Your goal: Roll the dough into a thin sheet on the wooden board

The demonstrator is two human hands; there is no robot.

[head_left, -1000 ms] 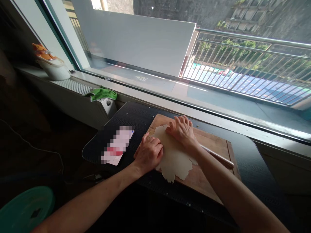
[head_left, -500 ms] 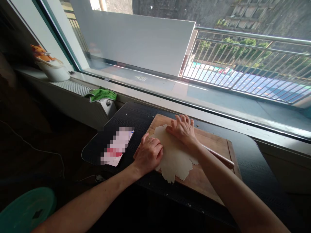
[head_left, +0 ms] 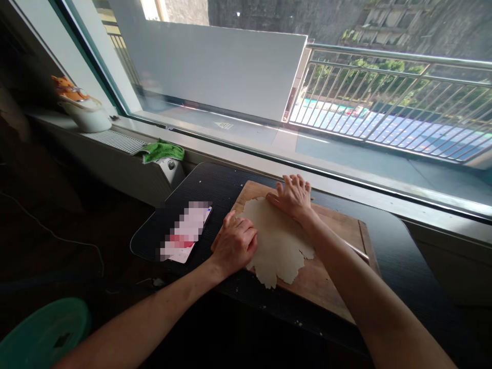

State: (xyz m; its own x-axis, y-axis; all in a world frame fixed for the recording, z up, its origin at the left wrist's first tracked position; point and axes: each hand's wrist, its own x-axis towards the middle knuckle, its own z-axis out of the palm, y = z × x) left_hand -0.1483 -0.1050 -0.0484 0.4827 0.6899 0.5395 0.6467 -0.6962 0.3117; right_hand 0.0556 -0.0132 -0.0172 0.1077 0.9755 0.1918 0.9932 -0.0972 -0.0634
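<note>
A thin, pale sheet of rolled dough (head_left: pixel 274 246) with a ragged edge lies on a wooden cutting board (head_left: pixel 326 279), its front part hanging over the near side. My left hand (head_left: pixel 237 241) is closed, knuckles up, at the left edge of the dough and board; what its curled fingers hold is hidden. My right hand (head_left: pixel 294 197) reaches over the far edge of the dough with fingers stretched out and apart. A slim rod like a rolling pin (head_left: pixel 356 249) lies on the board, partly covered by my right forearm; whether it reaches under my palm, I cannot tell.
A phone (head_left: pixel 188 233) with a blurred screen lies left on the black table (head_left: pixel 172 192). A green cloth (head_left: pixel 163 150) hangs on the radiator (head_left: pixel 148 169), near a white bucket (head_left: pixel 86 115). Behind the table runs the window sill (head_left: pixel 346 200). A green basin (head_left: pixel 46 333) stands lower left.
My right hand has shifted slightly away from me and to the right, and its forearm now covers more of the rod. My left hand and the dough look unchanged.
</note>
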